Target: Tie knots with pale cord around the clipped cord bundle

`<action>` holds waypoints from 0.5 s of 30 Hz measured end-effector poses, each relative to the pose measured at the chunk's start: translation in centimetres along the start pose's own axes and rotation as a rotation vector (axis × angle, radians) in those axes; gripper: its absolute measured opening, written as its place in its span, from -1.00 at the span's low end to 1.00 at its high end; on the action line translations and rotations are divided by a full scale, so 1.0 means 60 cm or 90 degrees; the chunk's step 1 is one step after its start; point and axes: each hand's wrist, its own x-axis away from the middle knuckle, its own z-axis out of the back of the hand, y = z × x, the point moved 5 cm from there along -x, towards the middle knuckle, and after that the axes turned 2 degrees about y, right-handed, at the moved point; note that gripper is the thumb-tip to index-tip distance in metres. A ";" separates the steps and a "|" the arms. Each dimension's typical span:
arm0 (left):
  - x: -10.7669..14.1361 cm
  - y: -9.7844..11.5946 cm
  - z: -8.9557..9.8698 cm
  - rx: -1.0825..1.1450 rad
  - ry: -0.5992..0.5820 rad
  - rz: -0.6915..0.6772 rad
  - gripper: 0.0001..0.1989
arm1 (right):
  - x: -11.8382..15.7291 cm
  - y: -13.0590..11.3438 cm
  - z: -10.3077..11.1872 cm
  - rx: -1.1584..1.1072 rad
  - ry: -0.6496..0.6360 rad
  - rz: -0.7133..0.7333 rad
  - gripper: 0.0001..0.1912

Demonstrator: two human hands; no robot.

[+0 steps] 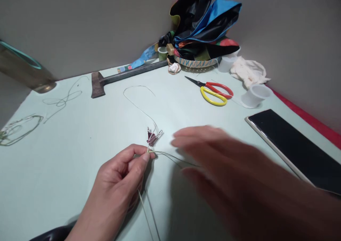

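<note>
While thin cords (170, 157) are pinched between thumb and forefinger of the left hand (119, 179) near the table's (80, 155) front edge, a binder clip (152, 137) is seen just beyond. The right hand (213, 159) is blurred, fingers spread, apparently holding nothing.

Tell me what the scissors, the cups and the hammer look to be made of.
Scissors: dark metal blades, glossy red and yellow handles, probably plastic coated. Cups: translucent, milky plastic, since the table shows faintly through. Hammer: dull, dark metal head, rusty looking; the long grey handle could be metal or wood, hard to tell.
</note>
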 end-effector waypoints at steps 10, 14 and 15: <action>0.004 0.002 0.002 0.053 0.016 0.035 -0.66 | -0.067 0.013 -0.094 -0.228 -0.037 -0.133 -0.77; -0.003 0.002 0.003 0.025 0.011 0.034 -0.63 | -0.071 0.027 -0.095 -0.191 0.003 -0.164 -0.79; -0.004 0.002 0.003 0.015 0.005 0.035 -0.61 | -0.073 0.031 -0.096 -0.178 0.012 -0.164 -0.78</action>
